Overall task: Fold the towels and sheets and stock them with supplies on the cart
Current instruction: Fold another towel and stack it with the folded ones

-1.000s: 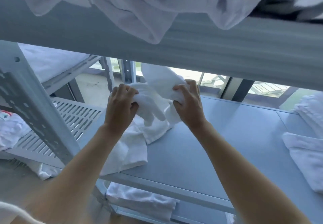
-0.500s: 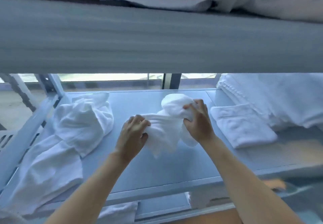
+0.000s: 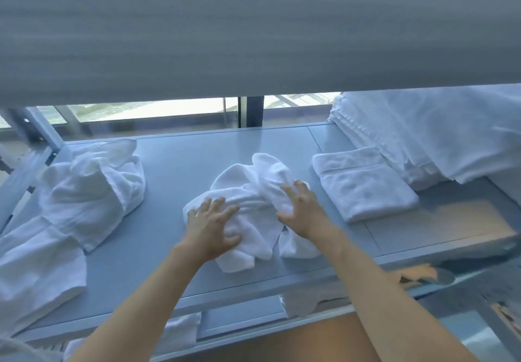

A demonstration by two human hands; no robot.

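Grey metal cart by a window: the upper shelf edge (image 3: 253,28) fills the top of the view, w/ the middle shelf (image 3: 174,164) below it as the work surface, and glass and a dark window post visible beyond. Largest item on the shelf is the stack of folded sheets (image 3: 439,136) at far right, its edges overhanging the shelf. Far left: a loose heap of unfolded towels (image 3: 84,189), part of it draping over the front-left corner. Centre: the crumpled white towel (image 3: 253,192), bunched and twisted, sitting apart from both the heap and the folded towel (image 3: 363,184), which lies flat just right of it, next to the sheets. Left hand (image 3: 211,226) is spread, fingers splayed, resting on the towel's near-left part; right hand (image 3: 303,212) is likewise spread, fingers splayed on its right side, no pinch seen on either. Step in hand, prob.: laying this towel down to flatten it before folding. Next move needs finding two corners or an edge, pulling the bunch out flat on the free shelf area, then folding to match the folded one and parking it on or beside it. More white linen shows on the shelf below, too blurred to ID.
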